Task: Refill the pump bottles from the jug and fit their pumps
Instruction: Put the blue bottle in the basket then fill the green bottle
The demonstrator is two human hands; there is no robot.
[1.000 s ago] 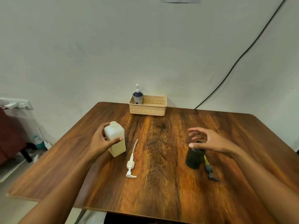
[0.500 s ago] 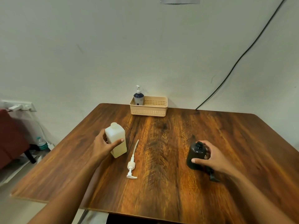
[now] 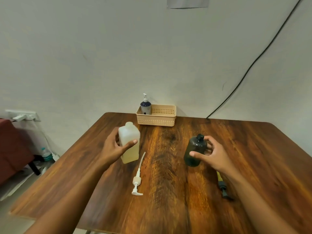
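Both hands gripping: jug left, dark bottle right, pour not yet begun.

Left hand [image 3: 116, 149] wraps the jug [image 3: 130, 142] at 10 o'clock of the table [image 3: 168, 208] centre, thumb across the front, pale liquid low inside. Right hand [image 3: 212, 154] holds the dark bottle [image 3: 194, 151] at 2 o'clock, thumb in front, fingers curled behind, no pump on its neck. White pump [image 3: 137, 181] lies at 8 o'clock just below the jug, dark pump [image 3: 222, 188] at 4 o'clock under the right wrist. Basket [image 3: 157, 122] at 12 o'clock holds a pumped bottle [image 3: 145, 106]. Risks: narrow neck means a fast tilt likely spills; the fingertip hold may let the bottle slip; the forearm could sweep the dark pump off.
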